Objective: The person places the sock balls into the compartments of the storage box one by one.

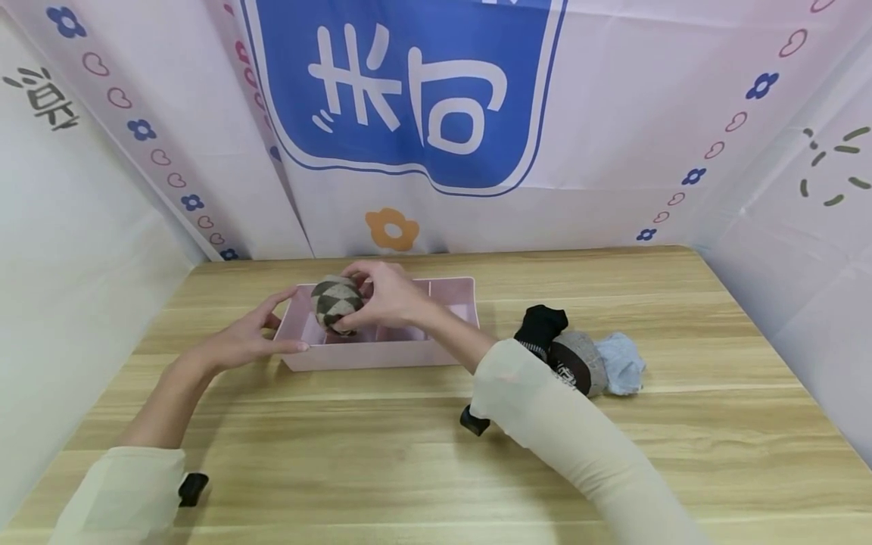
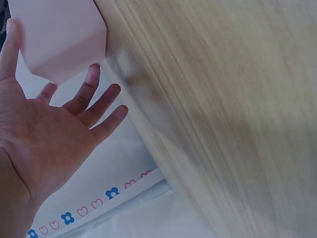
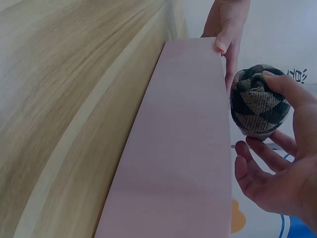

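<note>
Your right hand [image 1: 390, 295] cups a rolled sock ball [image 1: 337, 302] over the pink tray [image 1: 381, 354], centre of the frame.
Fingers curl round the knitted, diamond-patterned ball — soft and round; your left hand [image 1: 247, 342], fingers spread straight, thumb resting on the tray's smooth left corner — forearm low over the wooden table [image 1: 422, 454].

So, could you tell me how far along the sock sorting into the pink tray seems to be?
Early. The compartments that show in the pink tray look empty. In hand: the right hand holds a rolled patterned sock over the tray's left end, while the left hand steadies that end with straight fingers. Left: a black sock, a brown-grey sock and a light blue sock lie on the table.
</note>
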Available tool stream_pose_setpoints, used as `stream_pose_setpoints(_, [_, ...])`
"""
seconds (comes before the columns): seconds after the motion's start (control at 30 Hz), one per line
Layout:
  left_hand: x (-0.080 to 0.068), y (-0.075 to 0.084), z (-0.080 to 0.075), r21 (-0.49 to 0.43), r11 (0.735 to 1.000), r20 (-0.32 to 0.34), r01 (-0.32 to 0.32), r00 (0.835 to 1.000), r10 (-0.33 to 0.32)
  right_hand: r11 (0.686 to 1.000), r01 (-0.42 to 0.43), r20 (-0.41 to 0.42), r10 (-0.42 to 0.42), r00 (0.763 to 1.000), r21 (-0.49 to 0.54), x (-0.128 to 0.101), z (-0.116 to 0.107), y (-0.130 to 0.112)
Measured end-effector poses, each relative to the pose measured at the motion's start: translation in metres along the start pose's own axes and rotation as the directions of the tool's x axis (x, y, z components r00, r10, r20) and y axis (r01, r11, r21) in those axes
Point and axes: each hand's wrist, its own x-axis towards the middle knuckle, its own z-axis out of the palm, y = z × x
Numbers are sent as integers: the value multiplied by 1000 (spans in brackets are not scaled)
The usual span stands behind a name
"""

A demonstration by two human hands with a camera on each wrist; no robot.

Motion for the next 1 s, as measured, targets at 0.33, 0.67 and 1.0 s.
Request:
stream_pose_setpoints(0.33, [1, 0, 1, -15, 1000, 2, -6, 1000, 6, 999, -6, -29, 7, 1000, 38, 8, 14, -2])
stream_pose_setpoints(0.67, [1, 1, 1, 2, 1000, 12, 25, 1000, -25, 999, -20, -68, 23, 997, 42, 12, 28, -3])
stream_pose_setpoints(1.0, [0, 2, 1, 1, 1000, 5, 18, 1000, -18, 998, -55, -144, 58, 988, 22, 18, 43, -3])
